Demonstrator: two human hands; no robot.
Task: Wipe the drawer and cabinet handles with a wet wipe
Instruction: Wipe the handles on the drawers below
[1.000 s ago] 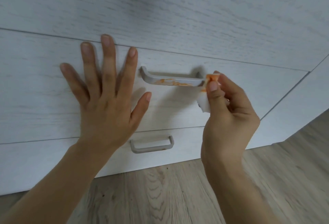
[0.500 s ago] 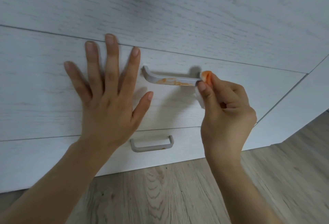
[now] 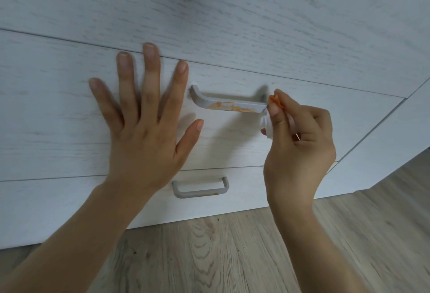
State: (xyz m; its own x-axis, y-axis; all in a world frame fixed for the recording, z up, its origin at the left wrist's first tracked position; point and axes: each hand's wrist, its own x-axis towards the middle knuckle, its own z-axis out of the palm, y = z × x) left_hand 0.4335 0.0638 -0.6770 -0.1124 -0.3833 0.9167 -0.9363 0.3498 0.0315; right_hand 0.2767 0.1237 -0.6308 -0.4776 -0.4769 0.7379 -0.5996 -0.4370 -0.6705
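A grey drawer handle [image 3: 204,101] smeared with orange along its front sits on the middle white drawer [image 3: 46,111]. My right hand [image 3: 300,143] pinches a white wet wipe [image 3: 267,127], stained orange at its top, against the handle's right end. My left hand [image 3: 144,120] lies flat with fingers spread on the drawer front, just left of the handle. A second grey handle [image 3: 200,188] on the lower drawer [image 3: 58,204] has a small orange spot near its right corner.
Another white drawer front [image 3: 232,13] lies above. The cabinet's side panel [image 3: 384,160] runs off to the right. Light wood-look floor [image 3: 221,257] lies below the cabinet.
My right hand has moved the wipe in from just off the handle's right end onto that end. My left hand has stayed flat on the drawer.
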